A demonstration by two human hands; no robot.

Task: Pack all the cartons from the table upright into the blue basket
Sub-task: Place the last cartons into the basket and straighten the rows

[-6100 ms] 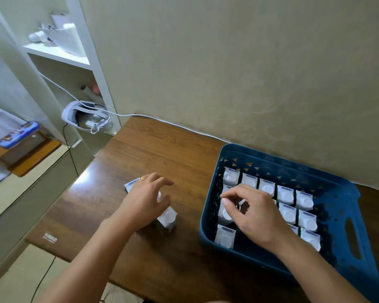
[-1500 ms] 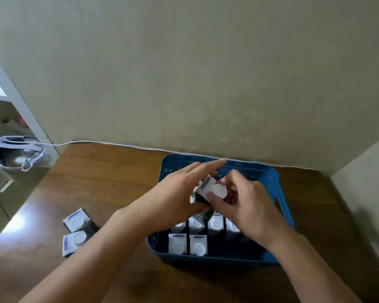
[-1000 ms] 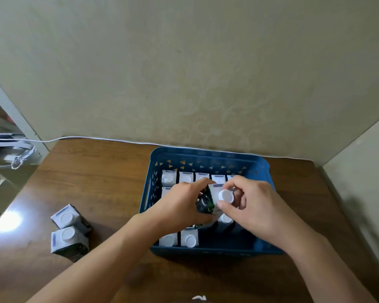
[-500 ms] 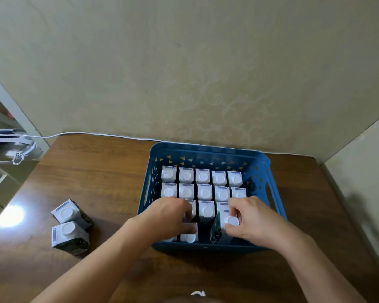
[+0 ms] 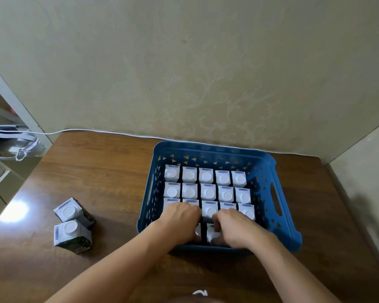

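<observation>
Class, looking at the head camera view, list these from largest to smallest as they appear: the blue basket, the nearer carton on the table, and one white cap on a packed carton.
1. Blue basket, by far the largest.
2. Nearer carton on the table.
3. White cap in the back row, smallest.

Nearest row of cartons (image 5: 212, 234) in the blue basket (image 5: 208, 149) mostly hidden under left hand (image 5: 179, 224) and right hand (image 5: 236, 229), grips unreadable, headset (image 5: 7, 143) cut off at left edge, carton print too small to read
</observation>
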